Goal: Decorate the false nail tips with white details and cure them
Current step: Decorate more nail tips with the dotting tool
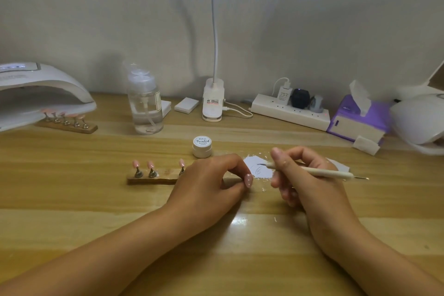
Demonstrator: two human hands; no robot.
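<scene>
Your two forearms reach in over the table (pixel 72 199); your left hand (pixel 211 180) is curled, pinching a pink nail tip (pixel 248 180) with small white dots on it at the fingertips; your right hand (pixel 302 175), just beside it, grips a pale nail-art pen (pixel 319 172) like a pencil, the dark brush end pointing left over a white palette sheet (pixel 257 163), the metal point sticking out to the right; white flecks lie on the table around that sheet.

Left of your left hand lies a wooden holder (pixel 153 179) with three pink tips standing upright on metal stems; its right end is hidden behind your hand; just behind your hands stands a small white jar (pixel 202 146), lid on, lettered "Painted".

Farther back, a clear pump bottle (pixel 145 103) stands left of centre; at far left a white curing lamp (pixel 40 94) has a second holder (pixel 67 126) of pink tips at its mouth, partly under the hood; along the wall sit a clip lamp base (pixel 213 101), a power strip (pixel 288 110), a purple tissue box (pixel 358 120) and another white lamp (pixel 418 120).
</scene>
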